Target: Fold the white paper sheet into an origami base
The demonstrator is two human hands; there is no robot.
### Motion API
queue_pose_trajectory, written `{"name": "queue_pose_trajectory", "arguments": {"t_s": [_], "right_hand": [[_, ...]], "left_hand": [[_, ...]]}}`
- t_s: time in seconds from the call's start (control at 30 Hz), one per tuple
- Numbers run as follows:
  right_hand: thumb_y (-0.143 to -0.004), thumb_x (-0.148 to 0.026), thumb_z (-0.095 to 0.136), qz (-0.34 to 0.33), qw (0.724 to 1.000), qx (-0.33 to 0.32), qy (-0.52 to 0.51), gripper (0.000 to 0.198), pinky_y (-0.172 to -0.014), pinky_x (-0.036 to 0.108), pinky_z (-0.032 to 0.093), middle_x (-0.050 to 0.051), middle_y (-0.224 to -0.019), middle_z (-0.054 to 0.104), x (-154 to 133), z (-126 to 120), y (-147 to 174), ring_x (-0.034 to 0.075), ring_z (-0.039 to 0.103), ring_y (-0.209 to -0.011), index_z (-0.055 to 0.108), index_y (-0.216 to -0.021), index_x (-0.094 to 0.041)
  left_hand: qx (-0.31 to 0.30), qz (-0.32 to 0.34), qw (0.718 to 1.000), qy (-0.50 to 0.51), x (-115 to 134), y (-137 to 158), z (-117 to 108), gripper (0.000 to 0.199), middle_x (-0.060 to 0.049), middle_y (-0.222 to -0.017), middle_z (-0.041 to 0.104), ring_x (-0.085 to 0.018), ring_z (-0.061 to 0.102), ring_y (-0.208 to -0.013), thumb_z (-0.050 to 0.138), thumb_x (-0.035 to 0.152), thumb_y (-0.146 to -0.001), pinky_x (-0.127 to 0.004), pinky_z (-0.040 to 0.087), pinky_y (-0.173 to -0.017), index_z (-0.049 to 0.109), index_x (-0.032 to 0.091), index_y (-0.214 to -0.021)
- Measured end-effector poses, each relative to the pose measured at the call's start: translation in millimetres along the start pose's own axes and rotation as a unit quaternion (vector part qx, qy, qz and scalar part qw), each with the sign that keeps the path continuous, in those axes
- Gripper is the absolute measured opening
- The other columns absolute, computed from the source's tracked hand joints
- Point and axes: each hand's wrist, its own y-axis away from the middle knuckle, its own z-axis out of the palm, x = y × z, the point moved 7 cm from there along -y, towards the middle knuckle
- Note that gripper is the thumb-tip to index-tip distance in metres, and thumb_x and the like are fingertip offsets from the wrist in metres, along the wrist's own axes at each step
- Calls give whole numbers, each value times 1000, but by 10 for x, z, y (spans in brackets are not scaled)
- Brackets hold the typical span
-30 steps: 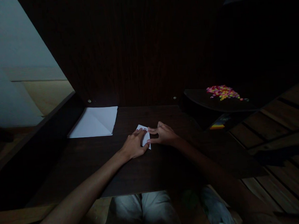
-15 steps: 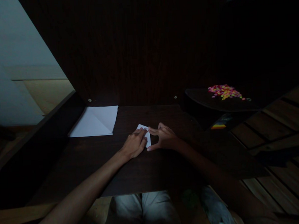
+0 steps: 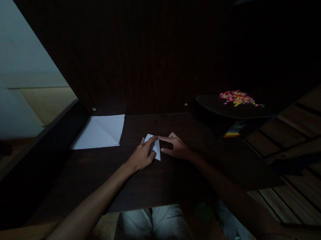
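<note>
A small folded piece of white paper lies on the dark wooden desk, its lower end narrowing to a point. My left hand rests over its left side, fingers apart and pressing it down. From the right, my right hand touches the paper's upper right edge with an outstretched index fingertip. The right thumb is held apart from that finger, just off the paper's right edge. Part of the paper is hidden beneath the left fingers.
A stack of white paper sheets with a diagonal crease lies at the left. On a raised curved shelf at the right sits a pile of small colourful pieces. A rainbow-striped item is below it. A dark panel rises behind the desk.
My right thumb has come off the paper's lower corner, and the right index finger has straightened along the top edge. The left hand stays on the paper. The view has shifted slightly.
</note>
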Motion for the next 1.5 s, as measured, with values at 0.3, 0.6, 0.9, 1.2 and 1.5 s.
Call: {"name": "queue_pose_trajectory", "arguments": {"t_s": [0.3,0.6,0.9,1.2,1.5], "right_hand": [[-72,-37,77,36,999,7,-30,78,-97,39,43,8,-118,56,38,-31,27,21,53,-103,46,-143,-24],[-72,-47,77,-19,1000,-20,4,75,-104,46,38,9,-148,46,-41,-14,78,26,45,-118,51,-139,-24],[-83,-47,68,-106,988,11,109,52,-95,55,40,10,-140,55,-160,23,169,30,48,-115,62,-129,-24],[-94,-30,54,-113,978,51,168,29,-86,47,44,7,-132,62,-307,59,170,28,52,-109,68,-119,-23],[-94,-34,54,-88,976,21,199,36,-89,48,43,8,-138,58,-347,102,203,31,47,-119,63,-125,-21]], "left_hand": [[12,5,1000,26,-38,-7,38,77,-15,-138,54,-28,45,-134,62,33,-81,-47,25,-119,24,14,-146],[-27,-13,999,23,-75,31,40,98,-17,-148,43,-33,28,-143,72,41,-74,-49,33,-114,17,14,-151],[-41,65,996,53,36,53,20,110,-14,-160,16,-31,21,-146,76,39,-70,-49,16,-120,8,21,-154],[-53,106,993,4,31,36,70,82,-18,-159,12,-30,24,-145,72,36,-73,-50,16,-119,38,13,-145],[-68,108,991,-35,3,26,137,88,-20,-155,28,-35,19,-146,69,43,-78,-53,18,-118,29,11,-150]]}}
